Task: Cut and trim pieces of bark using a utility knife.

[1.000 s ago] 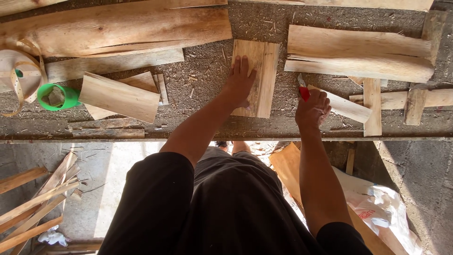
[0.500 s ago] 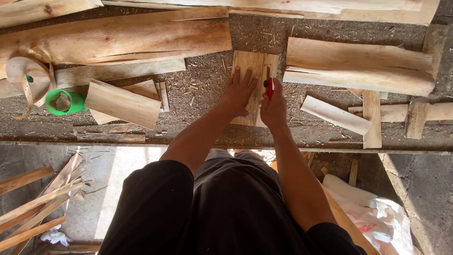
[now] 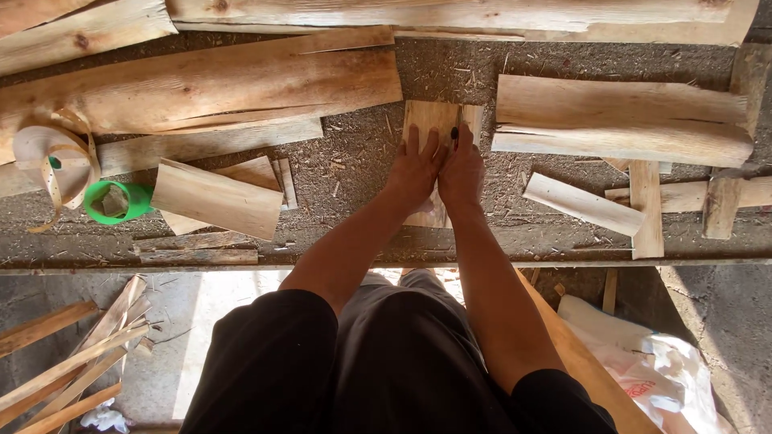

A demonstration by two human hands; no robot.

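Two hands: both are resting on the board (image 3: 438, 120).
Left hand (image 3: 414, 170): flat, pressing the board.
Right hand (image 3: 461, 169): pinching a pen (image 3: 454, 135), marking it.
Cutting: not showing yet.

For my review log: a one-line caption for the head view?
Left hand flat on small board; right hand holds marker to it.

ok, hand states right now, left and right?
Left hand: open, pressed flat on the small wooden board.
Right hand: closed around a dark marker, tip on the same board.
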